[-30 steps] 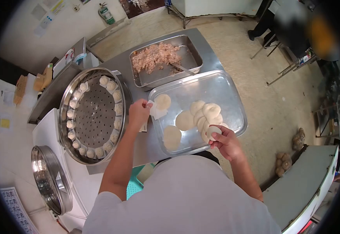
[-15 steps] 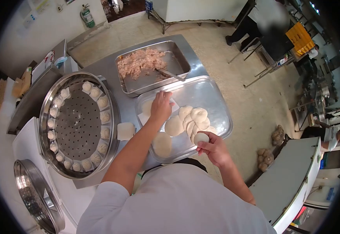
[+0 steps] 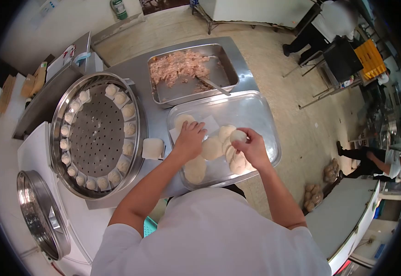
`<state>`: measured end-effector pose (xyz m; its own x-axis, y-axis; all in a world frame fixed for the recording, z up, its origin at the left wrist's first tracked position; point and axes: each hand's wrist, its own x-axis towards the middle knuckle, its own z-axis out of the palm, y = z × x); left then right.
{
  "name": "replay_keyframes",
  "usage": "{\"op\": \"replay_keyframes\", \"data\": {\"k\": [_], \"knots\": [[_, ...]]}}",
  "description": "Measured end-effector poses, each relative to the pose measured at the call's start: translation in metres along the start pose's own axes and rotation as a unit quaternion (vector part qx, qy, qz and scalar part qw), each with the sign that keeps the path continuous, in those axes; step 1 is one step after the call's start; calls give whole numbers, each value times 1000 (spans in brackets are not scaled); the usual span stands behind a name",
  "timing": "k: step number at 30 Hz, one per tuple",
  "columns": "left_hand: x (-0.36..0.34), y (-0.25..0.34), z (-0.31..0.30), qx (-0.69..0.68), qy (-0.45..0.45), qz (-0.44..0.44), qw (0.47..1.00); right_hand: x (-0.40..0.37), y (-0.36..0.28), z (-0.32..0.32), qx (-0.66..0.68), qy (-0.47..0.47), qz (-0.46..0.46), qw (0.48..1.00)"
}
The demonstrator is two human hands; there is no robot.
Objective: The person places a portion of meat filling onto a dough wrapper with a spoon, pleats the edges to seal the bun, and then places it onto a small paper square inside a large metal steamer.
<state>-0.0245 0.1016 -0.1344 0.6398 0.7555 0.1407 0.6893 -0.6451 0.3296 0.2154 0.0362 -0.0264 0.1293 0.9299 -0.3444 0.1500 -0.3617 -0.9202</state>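
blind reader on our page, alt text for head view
A bare right hand pinches a dough round above a metal tray of dough rounds, the left hand open over its left side. A pan of minced filling stands beyond; pleated buns line a perforated steamer at left.

A flat grey stainless-steel table (image 3: 156, 124) carries everything here, its bare surface showing along the far edge and in the strip between the vessels. On its left part sits a large round silver steamer with a perforated base (image 3: 97, 138). At the far side rests a deep rectangular silver metal pan (image 3: 222, 73). Just beside it, nearer the person, a wide, shallow silver metal tray with rounded corners (image 3: 255, 124) lies flat, hiding the table's edge at the right. Between steamer and tray is a small square off-white stack (image 3: 152, 148), its material unclear.
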Motion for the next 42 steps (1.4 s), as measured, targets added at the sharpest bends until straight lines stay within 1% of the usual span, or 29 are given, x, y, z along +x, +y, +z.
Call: {"op": "replay_keyframes", "data": {"k": [2, 3, 5, 8, 11, 14, 17, 23, 27, 29, 32, 36, 38, 41, 42], "knots": [[-1, 4, -6, 0, -25, -16, 1000, 25, 2, 10, -75, 1, -33, 997], [-1, 6, -9, -1, -37, -23, 999, 37, 5, 14, -139, -10, -82, 987], [-4, 6, -9, -2, -32, -25, 999, 59, 10, 23, -264, -33, -180, 947], [-8, 5, -3, 0, -17, -25, 1000, 82, 15, 39, -331, -59, -253, 907], [-9, 5, -1, -2, -20, -33, 999, 97, 19, 51, -396, -84, -272, 873], [-11, 6, 0, -6, -26, -41, 999, 107, 20, 58, -433, -117, -257, 856], [-12, 8, 1, -5, -25, -45, 999, 111, 21, 65, -468, -133, -260, 834], [-14, 6, 5, -5, -13, -44, 999, 113, 24, 58, -428, -160, -275, 846], [-16, 6, 7, -7, -9, -48, 999, 107, 24, 58, -420, -155, -268, 853], [-15, 6, 10, -55, 1, -80, 995, 103, 21, 56, -403, -150, -282, 858], [-15, 8, 7, -100, 10, -108, 989, 112, 39, 54, -399, -163, -311, 847], [-14, 12, 3, -119, 29, -116, 986, 109, 35, 49, -404, -171, -296, 849], [-15, 13, 2, -128, 62, -125, 982, 107, 34, 44, -395, -179, -292, 852], [-22, 20, -15, -166, 113, -150, 968, 102, 22, 33, -371, -141, -277, 875], [-27, 24, -23, -182, 130, -160, 961, 104, 24, 31, -371, -151, -286, 871]]}}
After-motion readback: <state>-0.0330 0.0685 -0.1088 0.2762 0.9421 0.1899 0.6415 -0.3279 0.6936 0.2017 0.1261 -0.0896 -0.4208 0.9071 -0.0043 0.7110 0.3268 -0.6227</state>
